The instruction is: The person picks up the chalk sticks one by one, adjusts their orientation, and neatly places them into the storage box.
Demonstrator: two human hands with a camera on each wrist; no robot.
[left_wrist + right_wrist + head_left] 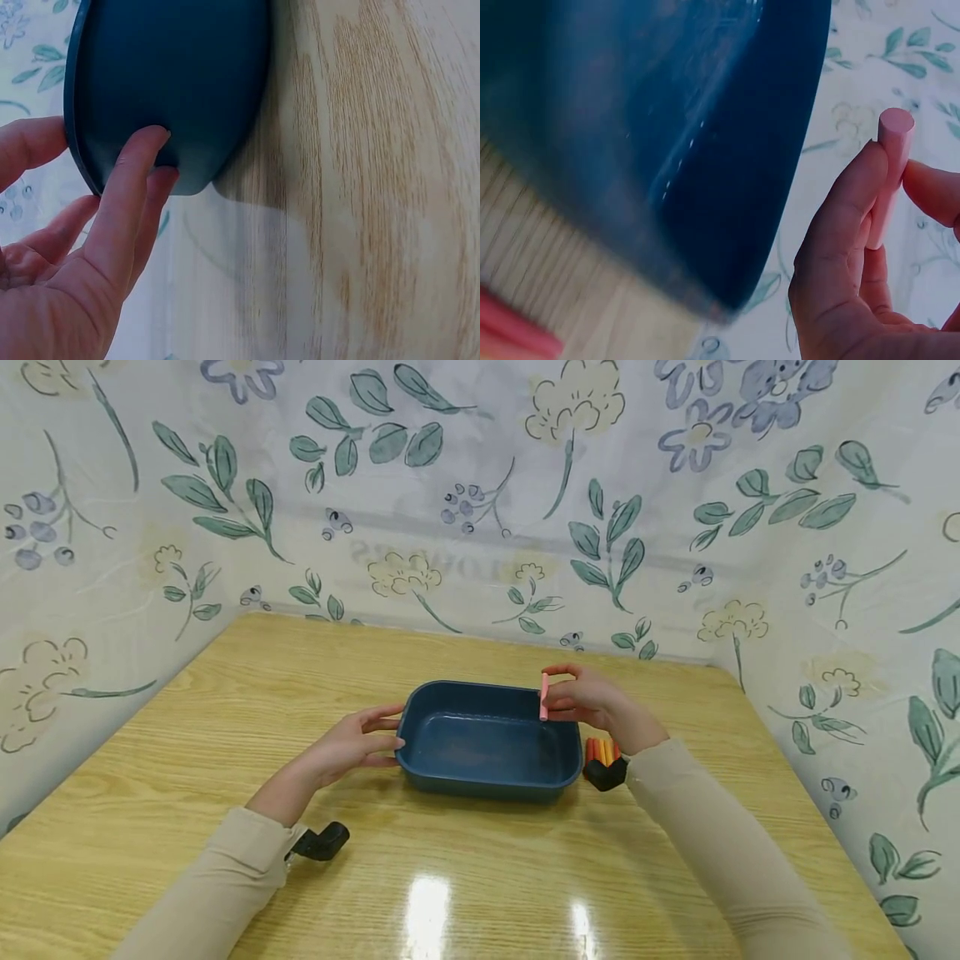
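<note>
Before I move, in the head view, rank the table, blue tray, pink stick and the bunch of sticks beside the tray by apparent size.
Largest to smallest:
1. Table
2. Blue tray
3. Bunch of sticks, partly hidden
4. Pink stick, covering the least area

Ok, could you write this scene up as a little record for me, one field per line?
Left hand: touching the tray's left end
Right hand: pinching a pink stick between thumb and fingers, by the tray's right end
Tray: dark blue, rounded corners
Other sticks: reddish and yellow-orange, right of the tray
Table: wood-grained
Backdrop: floral print
</note>
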